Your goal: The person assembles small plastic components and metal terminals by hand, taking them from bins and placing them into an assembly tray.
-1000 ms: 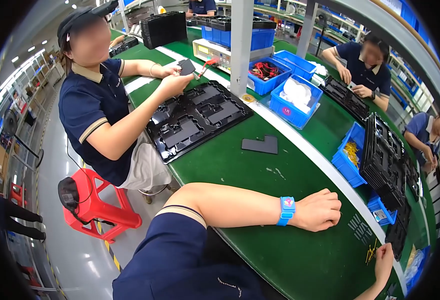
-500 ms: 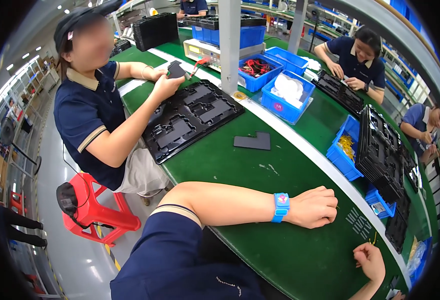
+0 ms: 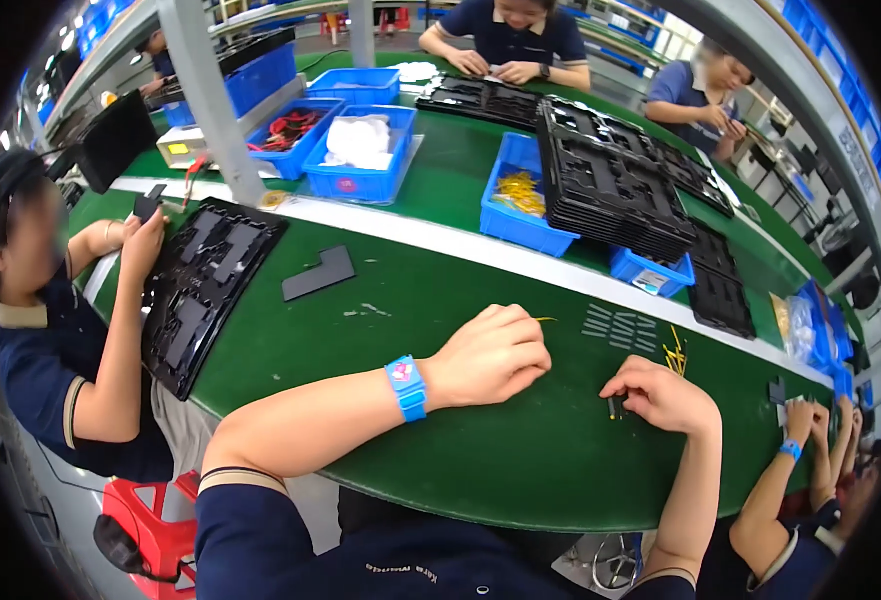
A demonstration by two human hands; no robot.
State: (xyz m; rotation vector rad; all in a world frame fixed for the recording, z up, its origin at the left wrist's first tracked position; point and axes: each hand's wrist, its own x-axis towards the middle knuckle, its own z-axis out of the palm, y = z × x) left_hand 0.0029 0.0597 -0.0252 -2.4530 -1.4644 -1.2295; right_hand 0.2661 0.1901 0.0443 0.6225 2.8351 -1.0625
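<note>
likely wire-handling step — left hand curled on yellow wire, right hand narrow at black pieces, hold unclear — next move needs fine pinch.

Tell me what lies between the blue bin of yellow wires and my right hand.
A white stripe and rows of short grey strips, in the head view.

Fisheye head view, facing down and forward, near hands, green table below
</note>
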